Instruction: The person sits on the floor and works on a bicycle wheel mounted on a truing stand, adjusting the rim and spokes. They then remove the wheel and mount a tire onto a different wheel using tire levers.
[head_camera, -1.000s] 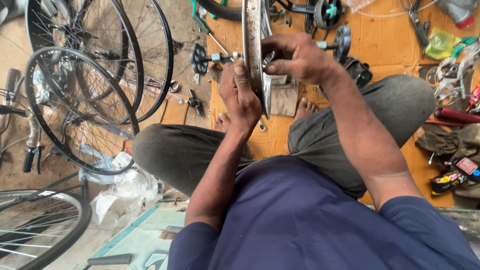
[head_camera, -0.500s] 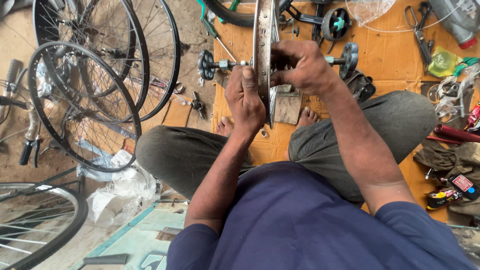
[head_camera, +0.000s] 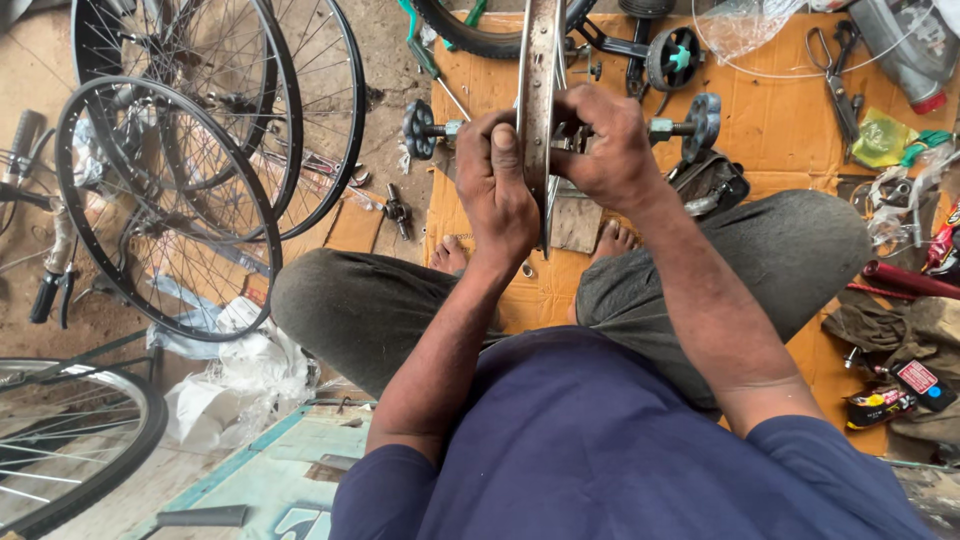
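Dull, worn metal wheel rim (head_camera: 541, 90) over matt, creased brown cardboard (head_camera: 770, 130)

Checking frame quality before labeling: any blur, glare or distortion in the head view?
Head view: even daylight, soft shadows, no strong glare; left hand, right hand and the wheel rim look sharp; spoked wheels at left bow outward from wide-angle distortion.

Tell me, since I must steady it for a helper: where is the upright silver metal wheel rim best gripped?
Probably at the near edge of the upright silver metal wheel rim, one hand from each side. It stands edge-on between the knees, its flat band narrow enough to pinch. The left hand and right hand already clasp it that way, level with the black-knobbed axle crossing it.
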